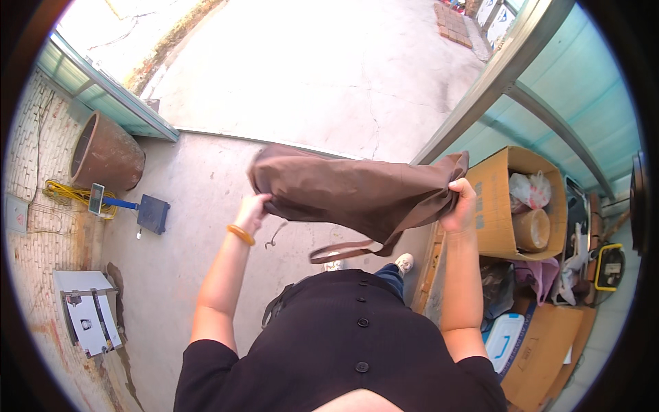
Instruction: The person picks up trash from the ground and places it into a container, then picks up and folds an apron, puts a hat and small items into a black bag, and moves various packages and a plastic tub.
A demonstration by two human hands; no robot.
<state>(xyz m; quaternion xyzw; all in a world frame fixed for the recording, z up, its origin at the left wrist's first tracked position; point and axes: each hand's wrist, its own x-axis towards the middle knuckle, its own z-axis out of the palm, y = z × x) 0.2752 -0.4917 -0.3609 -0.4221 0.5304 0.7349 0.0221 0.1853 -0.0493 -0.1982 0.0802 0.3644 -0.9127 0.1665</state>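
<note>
A brown fabric item, perhaps an apron or a bag, is stretched sideways between my two hands in front of my body. My left hand, with an amber-coloured bangle on the wrist, grips its left end; the fingertips are partly blurred. At the other end, my right hand pinches the cloth with the thumb on top. A brown strap hangs in a loop below the cloth, over my shoes. Some of the fingers of both hands are hidden by the fabric.
On the left stand a large brown pot, a platform scale beside coiled yellow cable, and a white box by the brick wall. To the right are a cardboard box holding bags, a lidded plastic bin and a metal-framed door.
</note>
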